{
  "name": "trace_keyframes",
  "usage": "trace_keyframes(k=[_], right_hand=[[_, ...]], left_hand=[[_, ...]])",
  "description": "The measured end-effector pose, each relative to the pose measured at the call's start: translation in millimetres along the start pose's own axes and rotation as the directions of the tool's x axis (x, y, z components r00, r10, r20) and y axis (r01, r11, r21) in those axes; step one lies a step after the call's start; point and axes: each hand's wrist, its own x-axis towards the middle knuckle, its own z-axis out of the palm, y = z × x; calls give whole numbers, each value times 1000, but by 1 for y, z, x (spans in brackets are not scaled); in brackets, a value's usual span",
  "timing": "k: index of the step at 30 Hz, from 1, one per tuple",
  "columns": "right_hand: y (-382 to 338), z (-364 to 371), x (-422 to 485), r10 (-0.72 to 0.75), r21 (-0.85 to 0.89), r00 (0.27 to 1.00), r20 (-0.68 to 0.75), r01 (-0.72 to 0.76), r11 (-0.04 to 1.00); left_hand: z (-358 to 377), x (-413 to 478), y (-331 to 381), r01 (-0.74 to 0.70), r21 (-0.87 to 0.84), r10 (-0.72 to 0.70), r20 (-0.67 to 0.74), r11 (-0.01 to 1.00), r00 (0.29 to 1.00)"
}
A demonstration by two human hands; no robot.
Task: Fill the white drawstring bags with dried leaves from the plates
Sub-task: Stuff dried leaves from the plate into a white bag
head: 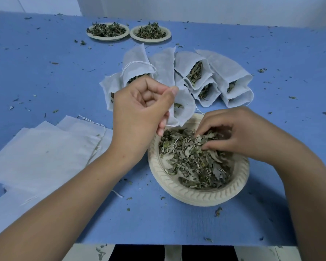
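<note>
A cream plate [201, 196] of dried leaves [192, 162] sits on the blue table in front of me. My left hand [139, 112] pinches the rim of a white drawstring bag [184, 108] and holds its mouth up over the plate's far edge; a few leaves show inside. My right hand [239, 132] reaches into the leaf pile, fingers curled around a clump of leaves. Behind the held bag lie several filled bags [196, 72] in a fan, mouths toward me. A stack of flat empty bags [45, 151] lies at the left.
Two more plates of dried leaves [107, 31] [150, 33] stand at the back of the table. Leaf crumbs are scattered over the blue tabletop [177, 223]. The table's front edge runs just below my forearms.
</note>
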Motion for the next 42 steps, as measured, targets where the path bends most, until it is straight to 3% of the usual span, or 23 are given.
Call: trace_keyframes(k=[5, 10, 14, 17, 19, 22, 24, 27, 31, 34, 37, 39, 42], right_hand=[[-1, -11, -8, -103, 296, 970, -219, 166, 941], [-5, -5, -6, -181, 365, 848, -499, 394, 844], [-9, 10, 0, -106, 347, 848, -519, 323, 881], [-8, 19, 5, -173, 94, 836, -521, 258, 962], [-7, 23, 7, -231, 1, 821, -523, 271, 963], [-10, 26, 6, -165, 170, 822, -545, 301, 938], [-12, 28, 6, -178, 184, 786, -592, 346, 920], [-15, 32, 6, -257, 19, 712, -654, 355, 935], [-16, 38, 10, -308, -176, 768, -562, 252, 951], [-13, 30, 8, -298, -133, 796, -526, 269, 954], [-12, 24, 5, -288, -41, 757, -586, 327, 944], [-15, 26, 5, -294, 9, 750, -593, 371, 929], [-20, 34, 10, -296, -49, 752, -589, 332, 942]], left_hand=[[0, 0, -1, 30, 5, -30, -9, 1000, 1000], [3, -1, -2, 68, 36, -69, 37, 997, 997], [5, -4, -1, 52, 46, -56, 84, 998, 995], [6, -7, 0, 17, 50, -24, 138, 999, 990], [7, -9, 0, 1, 63, -11, 161, 998, 987], [7, -9, 0, -1, 72, -9, 140, 997, 990], [7, -9, 1, -5, 72, -4, 121, 997, 993], [8, -10, 1, -26, 66, 17, 133, 997, 991], [7, -9, 0, -13, 63, 5, 129, 998, 992], [7, -7, 1, -11, 69, 5, 86, 998, 996], [4, -3, 1, 5, 39, -7, 36, 999, 999], [5, -3, 1, 20, 26, -21, 50, 999, 999], [8, -6, 2, 50, 12, -51, 128, 999, 990]])
